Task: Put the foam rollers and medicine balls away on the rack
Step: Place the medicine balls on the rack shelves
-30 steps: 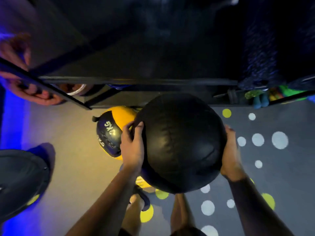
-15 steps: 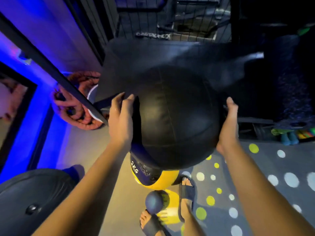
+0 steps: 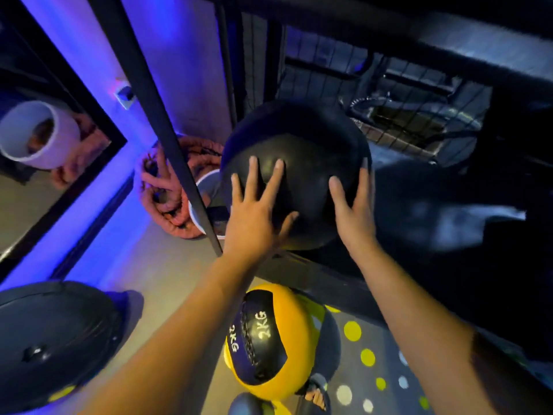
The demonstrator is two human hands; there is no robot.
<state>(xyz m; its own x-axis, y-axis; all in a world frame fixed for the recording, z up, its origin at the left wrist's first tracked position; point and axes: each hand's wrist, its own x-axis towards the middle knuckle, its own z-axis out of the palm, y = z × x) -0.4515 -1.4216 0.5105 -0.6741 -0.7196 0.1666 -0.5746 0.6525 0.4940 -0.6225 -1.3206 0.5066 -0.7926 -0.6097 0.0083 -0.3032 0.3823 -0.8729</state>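
Fingers: both hands spread wide and flat on the large black leather medicine ball (image 3: 294, 163); left hand (image 3: 254, 214) on its near face, right hand (image 3: 354, 211) on its right side.
Ball position: at the black metal rack (image 3: 323, 271) shelf's left front; whether it rests there is unclear.
Handling: probably heavy, soft-skinned, smooth; best cradled on opposite sides.
Remaining: yellow-and-navy 2KG medicine ball (image 3: 263, 339) on the floor below.

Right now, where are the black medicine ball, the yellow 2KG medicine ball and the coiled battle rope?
black medicine ball (image 3: 305, 139), head view, bare upper surface above the fingers.
yellow 2KG medicine ball (image 3: 294, 345), head view, yellow panel right of the dark label.
battle rope (image 3: 176, 217), head view, lower coil left of the rack post.
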